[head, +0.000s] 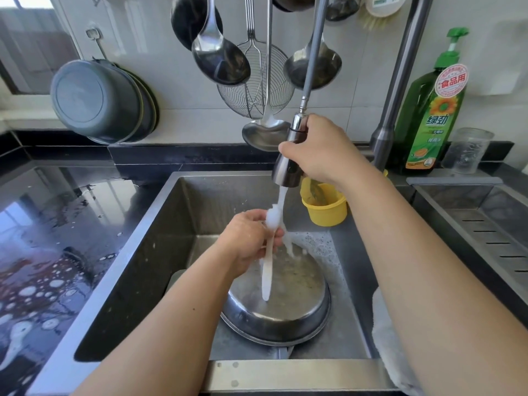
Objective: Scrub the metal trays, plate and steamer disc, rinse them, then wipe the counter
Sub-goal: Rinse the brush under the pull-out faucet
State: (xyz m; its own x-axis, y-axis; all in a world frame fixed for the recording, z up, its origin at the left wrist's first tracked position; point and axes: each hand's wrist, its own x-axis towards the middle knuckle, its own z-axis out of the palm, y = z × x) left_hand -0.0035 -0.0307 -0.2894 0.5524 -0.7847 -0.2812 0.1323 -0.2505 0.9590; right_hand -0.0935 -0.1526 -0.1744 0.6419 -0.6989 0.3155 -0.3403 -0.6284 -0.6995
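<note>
The right hand [320, 150] is wrapped around the pull-out spray head [288, 164] of the faucet, fingers curled over its barrel, tipping it down and toward the left so the stream [281, 195] falls onto what the left hand [248, 244] holds. That hand pinches a white plastic spoon-like utensil [268, 261] near its upper end, bowl up under the water, handle hanging almost straight down; its long axis runs near vertical, tip pointing into the round metal tray [285, 304] directly beneath. The tray lies tilted in the sink [148, 252], far rim raised, near rim low against the sink floor, with suds pooled just beyond it to the right. So the task's thing sits straight below both hands, closer to the left one, which hangs right over its middle; I judge the left hand would reach it first by dropping down once the utensil is set aside. Room is tight on the right, where a yellow cup [328, 210] hangs at the sink's wall and a white cloth [391, 338] drapes over the right rim. The left side of the basin is more open. Beyond it the dark counter [51, 238] is wet and flecked with foam, not yet wiped. Ladles [223, 58] hang well above.
</note>
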